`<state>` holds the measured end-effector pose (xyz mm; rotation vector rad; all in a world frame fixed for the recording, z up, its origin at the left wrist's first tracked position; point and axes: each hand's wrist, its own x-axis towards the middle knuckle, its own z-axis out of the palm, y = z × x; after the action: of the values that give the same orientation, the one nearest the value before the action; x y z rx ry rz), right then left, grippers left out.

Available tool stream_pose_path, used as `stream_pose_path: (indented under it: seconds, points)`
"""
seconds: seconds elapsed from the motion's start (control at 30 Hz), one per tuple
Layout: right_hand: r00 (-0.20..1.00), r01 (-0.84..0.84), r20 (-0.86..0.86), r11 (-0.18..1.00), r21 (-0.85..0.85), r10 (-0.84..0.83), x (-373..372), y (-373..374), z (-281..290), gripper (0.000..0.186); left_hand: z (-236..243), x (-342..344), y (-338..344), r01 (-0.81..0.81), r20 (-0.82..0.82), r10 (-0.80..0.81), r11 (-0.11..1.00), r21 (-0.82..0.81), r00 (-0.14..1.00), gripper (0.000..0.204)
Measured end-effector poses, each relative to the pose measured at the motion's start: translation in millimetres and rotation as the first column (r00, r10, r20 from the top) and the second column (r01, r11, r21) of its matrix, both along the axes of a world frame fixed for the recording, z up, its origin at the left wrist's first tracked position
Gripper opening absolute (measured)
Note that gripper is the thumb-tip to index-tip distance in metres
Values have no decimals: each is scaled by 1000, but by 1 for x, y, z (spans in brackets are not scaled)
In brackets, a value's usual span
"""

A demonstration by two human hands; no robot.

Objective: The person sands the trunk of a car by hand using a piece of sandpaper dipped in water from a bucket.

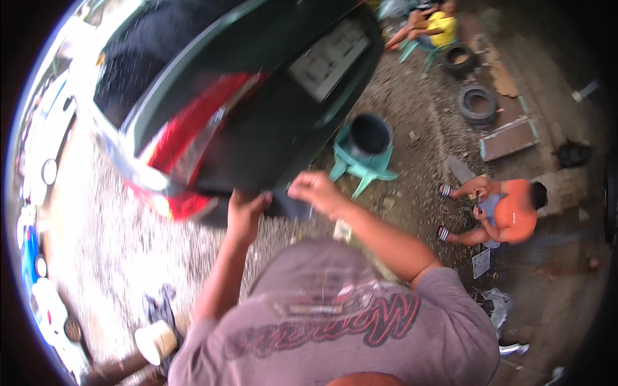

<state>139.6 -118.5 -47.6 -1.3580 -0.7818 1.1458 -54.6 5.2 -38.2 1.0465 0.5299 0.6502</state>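
One dark, flat piece shows at the lower rear edge of a dark green car, between the left hand and the right hand. The left is half curled, thumb toward the piece; the right has its fingers bent nearly together beside it; whether either grips it, I cannot tell. A black bucket sits on a green plastic stool, its inside too dark to read; an off-white bucket is at lower left, contents unclear.
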Motion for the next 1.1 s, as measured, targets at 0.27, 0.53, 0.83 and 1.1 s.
stream_pose_path:
  seconds: [0.27, 0.53, 0.83, 1.1]
  points:
    - [993, -25, -113, 999, -38, 21, 6, -15, 3, 10, 4, 5, -7, -52, 29, 55, 992, -112, 998, 56]
    - [973, -66, -224, 998, -13, 61, 13, -14, -4, 30, 1, 11, -2, -40, 7, 41, 996, -80, 999, 58]
    - [593, -216, -766, 965, 145, 248, -10, -16, 10, 62, 1, 7, -6, -70, -53, 65, 992, -103, 996, 52]
    - [914, 263, 231, 919, 292, -335, 90, -2, 50, 46, 19, 3, 1, -161, -260, 130, 982, -101, 957, 49]
